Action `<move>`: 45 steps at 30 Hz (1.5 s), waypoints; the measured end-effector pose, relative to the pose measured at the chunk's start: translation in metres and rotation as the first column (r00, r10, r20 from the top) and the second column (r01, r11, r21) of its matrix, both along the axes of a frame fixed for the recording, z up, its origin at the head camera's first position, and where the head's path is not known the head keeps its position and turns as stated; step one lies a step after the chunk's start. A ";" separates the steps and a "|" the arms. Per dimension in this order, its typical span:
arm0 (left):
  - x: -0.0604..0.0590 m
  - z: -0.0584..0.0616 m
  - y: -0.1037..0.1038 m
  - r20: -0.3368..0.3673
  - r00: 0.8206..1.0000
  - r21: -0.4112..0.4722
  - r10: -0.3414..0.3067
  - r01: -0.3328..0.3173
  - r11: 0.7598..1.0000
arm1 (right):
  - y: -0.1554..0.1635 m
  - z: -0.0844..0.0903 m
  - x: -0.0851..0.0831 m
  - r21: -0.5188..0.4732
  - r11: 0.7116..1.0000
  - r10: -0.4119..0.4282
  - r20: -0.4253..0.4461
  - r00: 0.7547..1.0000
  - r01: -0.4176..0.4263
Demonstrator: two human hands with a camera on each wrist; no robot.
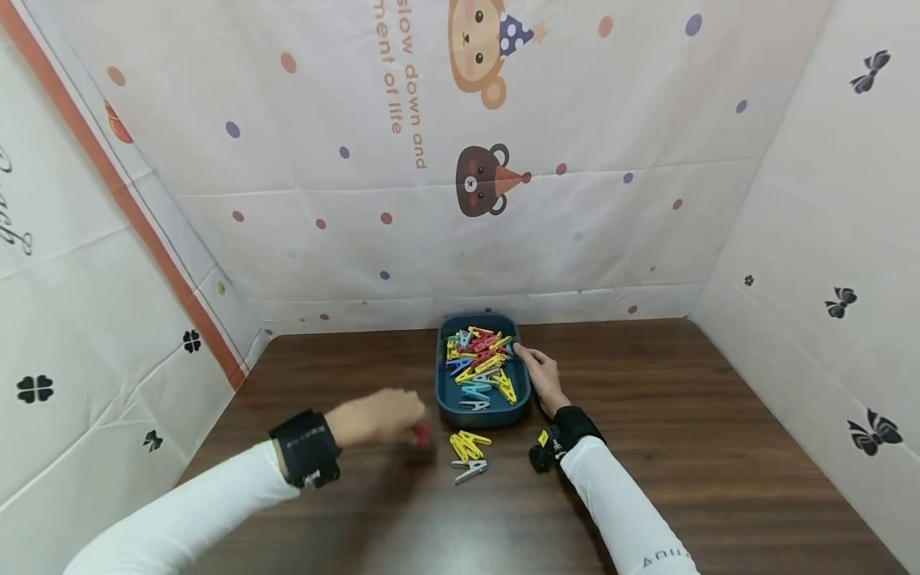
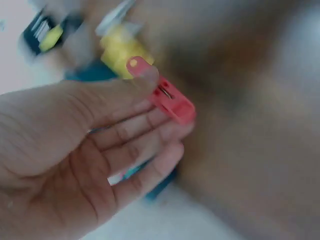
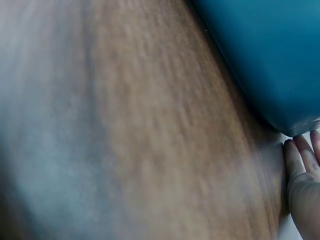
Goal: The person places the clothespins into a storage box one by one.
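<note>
My left hand pinches a red clothespin between thumb and fingertips, over the table left of a small pile. Its other fingers are slightly bent in the left wrist view. My right hand holds the right rim of a dark blue plastic bin. In the right wrist view its fingertips touch the bin's outer wall. Inside the bin lies a heap of red, yellow, blue and light-blue clothespins. In front of it are yellow clothespins and a grey clothespin.
The brown wooden table carries the bin near its back edge. A white printed cloth stands behind the table, with more white cloth along the right side and the left. Both wrists wear black straps.
</note>
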State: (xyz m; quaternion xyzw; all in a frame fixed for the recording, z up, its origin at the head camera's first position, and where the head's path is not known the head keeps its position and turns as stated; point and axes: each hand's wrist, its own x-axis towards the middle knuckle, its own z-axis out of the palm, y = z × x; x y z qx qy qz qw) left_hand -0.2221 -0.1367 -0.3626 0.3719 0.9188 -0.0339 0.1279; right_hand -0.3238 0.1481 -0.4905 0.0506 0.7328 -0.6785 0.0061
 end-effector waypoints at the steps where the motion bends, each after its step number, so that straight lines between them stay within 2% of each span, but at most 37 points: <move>1: -0.008 0.013 0.001 0.009 1.000 0.015 0.026 -0.026 1.000 | 0.000 0.000 0.001 0.002 1.000 0.004 -0.001 1.000 -0.004; 4: -0.039 0.052 0.011 -0.039 0.999 0.094 0.034 -0.031 0.995 | -0.001 0.002 0.003 -0.005 1.000 0.004 -0.005 1.000 -0.004; 7: -0.075 0.081 0.029 -0.113 0.993 0.153 0.026 -0.008 0.988 | -0.002 0.002 0.003 -0.015 1.000 0.001 -0.009 1.000 -0.001; 9: -0.099 0.093 0.044 -0.131 0.991 0.207 0.031 -0.003 0.978 | -0.002 0.001 0.003 -0.018 1.000 -0.001 -0.005 1.000 0.001; 12: -0.131 0.098 0.065 -0.110 0.991 0.282 0.075 -0.041 0.958 | -0.001 0.001 0.004 -0.022 1.000 -0.009 0.002 1.000 0.009; 14: -0.148 0.093 0.079 -0.080 0.990 0.310 0.120 -0.090 0.946 | -0.001 0.002 0.004 -0.021 1.000 -0.016 0.006 1.000 0.016; 16: -0.160 0.080 0.093 -0.048 0.983 0.316 0.175 -0.152 0.937 | 0.000 0.002 0.004 -0.024 0.999 -0.023 0.008 1.000 0.023; 18: -0.168 0.061 0.103 -0.025 0.978 0.293 0.208 -0.192 0.937 | 0.000 0.003 0.005 -0.022 0.999 -0.027 0.010 1.000 0.027; 21: -0.174 0.031 0.112 0.045 0.968 0.228 0.246 -0.249 0.941 | -0.001 0.003 0.005 -0.018 0.999 -0.029 0.006 1.000 0.029; 23: -0.175 0.013 0.114 0.133 0.951 0.179 0.280 -0.301 0.937 | -0.001 0.004 0.005 -0.015 1.000 -0.028 -0.002 1.000 0.027; 26: -0.176 -0.007 0.111 0.269 0.905 0.147 0.330 -0.377 0.914 | -0.001 0.003 0.007 -0.012 1.000 -0.019 -0.008 1.000 0.019; 28: -0.175 -0.012 0.108 0.324 0.882 0.151 0.343 -0.406 0.901 | 0.000 0.002 0.008 -0.014 1.000 -0.021 -0.003 1.000 0.021; 29: -0.174 -0.013 0.106 0.324 0.885 0.160 0.335 -0.400 0.903 | 0.000 0.002 0.009 -0.017 1.000 -0.026 0.002 1.000 0.026; 31: -0.170 -0.007 0.103 0.274 0.914 0.169 0.300 -0.353 0.920 | 0.001 0.001 0.009 -0.021 0.999 -0.033 0.004 0.999 0.033; 33: -0.163 0.005 0.099 0.175 0.954 0.169 0.245 -0.274 0.947 | 0.002 0.001 0.008 -0.023 0.999 -0.034 0.002 0.999 0.034; 35: -0.150 0.021 0.094 0.068 0.984 0.172 0.167 -0.177 0.969 | 0.002 0.001 0.007 -0.021 0.999 -0.027 -0.002 1.000 0.027; 37: -0.129 0.037 0.087 -0.010 0.997 0.193 0.075 -0.071 0.979 | 0.002 0.000 0.007 -0.018 0.999 -0.033 -0.006 0.999 0.033; 40: -0.085 0.053 0.077 -0.044 0.997 0.214 -0.070 0.078 0.974 | 0.002 -0.001 0.008 -0.020 0.999 -0.045 -0.004 0.999 0.045; 42: -0.051 0.053 0.071 -0.038 0.989 0.189 -0.146 0.151 0.970 | 0.001 -0.001 0.008 -0.020 0.999 -0.043 0.000 0.999 0.043; 45: -0.003 0.036 0.068 -0.024 0.969 0.055 -0.247 0.248 0.967 | 0.002 0.001 0.008 -0.022 0.999 -0.034 -0.001 0.999 0.034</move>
